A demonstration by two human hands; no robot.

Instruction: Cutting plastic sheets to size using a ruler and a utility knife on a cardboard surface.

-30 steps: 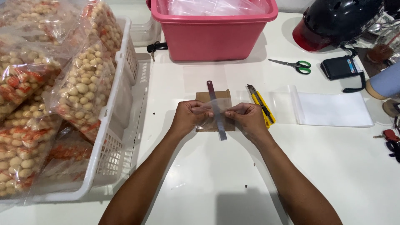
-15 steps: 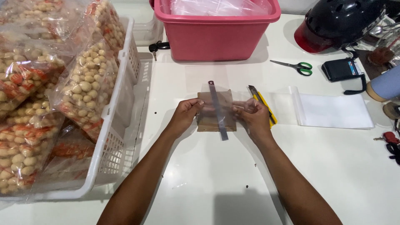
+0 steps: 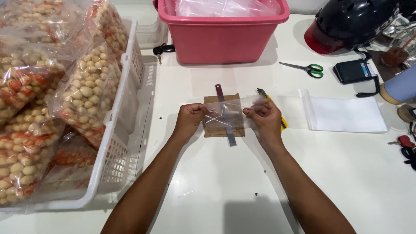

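Note:
My left hand (image 3: 190, 121) and my right hand (image 3: 263, 117) each pinch one side of a small clear plastic bag (image 3: 228, 113), stretched flat between them just above the table. Under the bag lies a brown cardboard square (image 3: 223, 129) with a metal ruler (image 3: 225, 115) laid across it from far to near. A yellow utility knife (image 3: 279, 119) lies right behind my right hand, partly hidden by it.
A white basket (image 3: 119, 121) full of bagged snacks fills the left. A pink tub (image 3: 222, 29) stands at the back. Green-handled scissors (image 3: 304, 68), a stack of clear bags (image 3: 345, 113), a dark wallet (image 3: 356, 72) and a helmet (image 3: 349, 24) lie to the right.
My hands have moved apart, pulling the clear bag wider over the cardboard and ruler. The view has shifted slightly.

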